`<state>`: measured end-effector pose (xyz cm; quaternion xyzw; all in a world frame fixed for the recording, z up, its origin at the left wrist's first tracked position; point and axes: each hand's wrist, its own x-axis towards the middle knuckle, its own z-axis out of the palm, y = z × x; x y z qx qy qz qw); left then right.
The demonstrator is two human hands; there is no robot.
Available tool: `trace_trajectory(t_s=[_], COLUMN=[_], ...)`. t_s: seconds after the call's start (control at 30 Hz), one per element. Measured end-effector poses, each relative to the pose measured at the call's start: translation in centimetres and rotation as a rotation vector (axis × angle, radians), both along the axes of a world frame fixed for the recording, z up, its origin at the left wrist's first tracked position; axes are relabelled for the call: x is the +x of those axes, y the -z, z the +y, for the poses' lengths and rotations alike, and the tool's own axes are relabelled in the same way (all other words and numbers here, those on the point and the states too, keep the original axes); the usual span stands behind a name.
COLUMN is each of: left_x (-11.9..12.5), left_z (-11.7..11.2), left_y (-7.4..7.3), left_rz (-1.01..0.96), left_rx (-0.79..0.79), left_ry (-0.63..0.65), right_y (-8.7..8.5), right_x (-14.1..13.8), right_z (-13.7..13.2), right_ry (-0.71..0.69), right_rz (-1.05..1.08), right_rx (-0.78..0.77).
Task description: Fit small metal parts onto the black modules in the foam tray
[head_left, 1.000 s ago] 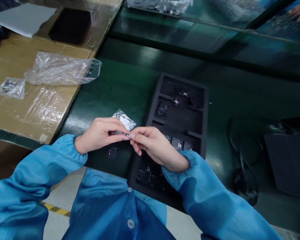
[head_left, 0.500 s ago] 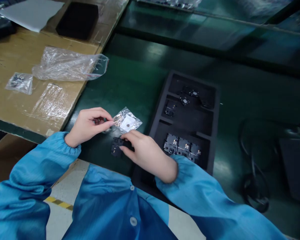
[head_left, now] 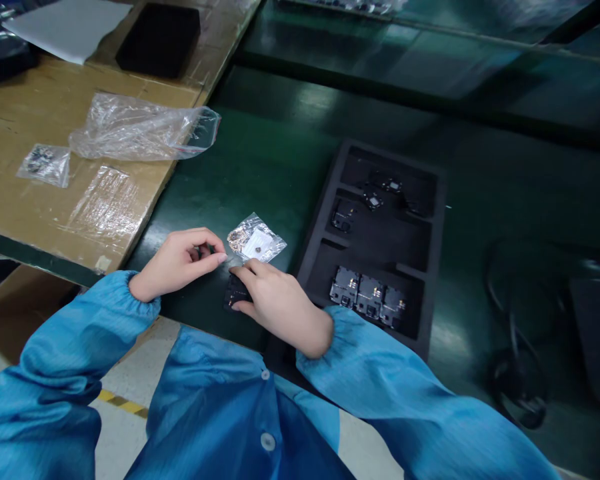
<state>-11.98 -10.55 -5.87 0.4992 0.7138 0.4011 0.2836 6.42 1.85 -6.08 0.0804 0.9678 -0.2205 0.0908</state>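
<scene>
Small black part (head_left: 234, 293): it lies on the green worktop (head_left: 260, 160) near the front edge, just left of the black foam tray (head_left: 433, 260), and my right hand covers most of it.
Right hand (head_left: 275, 303): my fingers are curled down on the small black part, pressing or pinching it against the worktop; I cannot tell whether it is lifted.
Left hand (head_left: 180, 261): thumb and forefinger are pinched together just left of the part; something tiny and dark shows between them, too small to name.
Small clear bag (head_left: 256, 243): it lies flat on the worktop just beyond both my hands, near my right fingertips; no finger rests on it.
Tray: three dark modules (head_left: 367, 297) sit side by side in its near compartment, with loose small pieces in the farther ones.
Cardboard sheet (head_left: 30, 113): it covers the left side, carrying a large crumpled plastic bag (head_left: 140, 130) and a little packet (head_left: 45, 163).
</scene>
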Motion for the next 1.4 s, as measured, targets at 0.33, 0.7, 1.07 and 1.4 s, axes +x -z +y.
trace_trajectory(t_s=[0.33, 0.7, 1.07, 1.4], left_x=[0.9, 6.3, 9.7, 10.7], left_z=[-0.7, 6.0, 13.9, 14.9], left_y=[-0.8, -2.4, -2.7, -3.1], left_rz=[-0.136, -0.149, -0.229, -0.23], left_rx=[-0.089, -0.112, -0.105, -0.191], left_ry=[-0.112, 0.225, 0.318, 0.392], right_y=[-0.8, 0.7, 1.3, 2.1], right_x=[2.2, 10.6, 11.0, 10.7], right_z=[1.9, 5.6, 9.0, 8.0], right_ry=[0.241, 0.915, 0.967, 0.987], right_rz=[0.25, 0.614, 0.793, 0.671], right_rx=[-0.574, -1.017, -0.867, -0.943])
